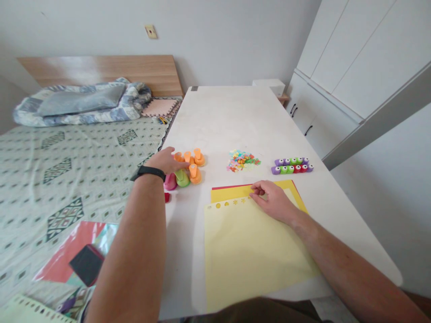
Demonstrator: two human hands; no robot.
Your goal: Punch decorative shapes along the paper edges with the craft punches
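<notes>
When looking from the near edge, see first the pale yellow sheet [249, 251], lying mostly flat on the white table [232, 116], with a row of punched holes [226, 203] along its far edge. Likely to handle as very light and thin, easy to crease, and perhaps weaker near the holes. Better to take hold lightly, by a plain side or corner. Over the far edge of this sheet, notice the right hand [271, 199], with fingers curled and thumb near to the forefinger, only a small gap between. Impossible to tell any pinch on the paper from this view. Just beyond, partly under the pale one, find a deeper yellow sheet [227, 194] and a strip of red sheet [232, 186].

Farther and to the left, see a pink punch [170, 181], a green punch [182, 177] and several orange punches [194, 172]. By appearance, hard, smooth and heavier than paper; best to take by the rounded body. At the left of this group, notice the left hand [164, 161], with thumb and fingers spread apart around an orange one. Very near or touching; impossible to be sure of a firm grip. Toward the middle, see a loose pile of paper shapes [243, 160], probably ready to scatter.
</notes>
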